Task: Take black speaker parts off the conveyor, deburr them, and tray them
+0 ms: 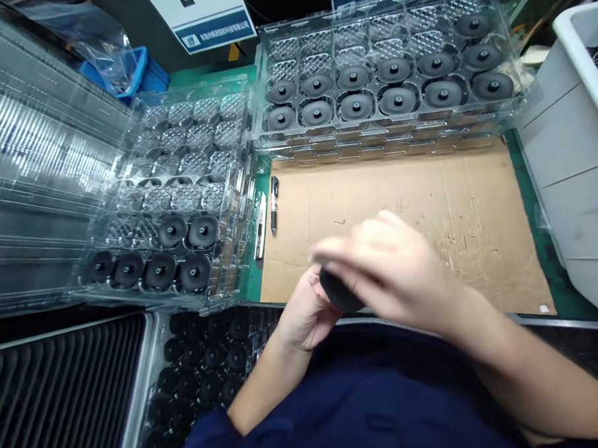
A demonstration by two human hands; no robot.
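A dark, round, disc-shaped part (339, 293) is tilted in front of my body, above the near edge of the cardboard. My left hand (309, 311) grips it from below and the left, fingers closed around its rim. Over its upper side, my right hand (396, 268) is bent with fingers closed, blurred by motion. Whether anything small sits between the right fingertips is hidden. Similar black discs with a raised centre fill part of the left clear tray (219, 247) and the front rows of the far clear tray (397, 119).
A cardboard sheet (380, 188) covers the green bench. A pen (273, 206) and a slim white-and-black tool (260, 227) lie at its left. On the right stands a pale bin (570, 143) holding black scraps. A blue box (154, 76) is back left; more discs sit below the bench.
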